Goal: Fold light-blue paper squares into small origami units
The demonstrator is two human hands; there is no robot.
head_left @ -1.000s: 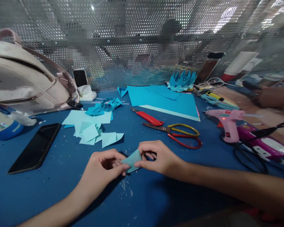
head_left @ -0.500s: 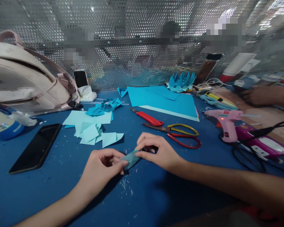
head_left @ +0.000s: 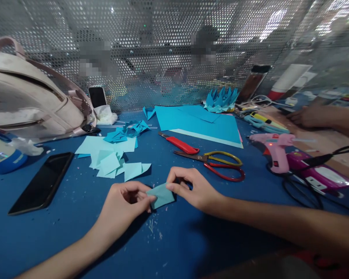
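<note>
Low over the blue table (head_left: 61, 232), left hand (head_left: 123, 201) and right hand (head_left: 192, 190) each pinch the teal paper piece (head_left: 162, 195).

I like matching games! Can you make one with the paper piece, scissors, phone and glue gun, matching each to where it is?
Things:
1. paper piece
2. scissors
3. phone
4. glue gun

Places:
A. far right, beside a black cable
B. flat on the table, far left
C. pinched between the left hand and right hand
D. just behind the right hand, next to the red cutter

Pairs: 1-C, 2-D, 3-B, 4-A
</note>
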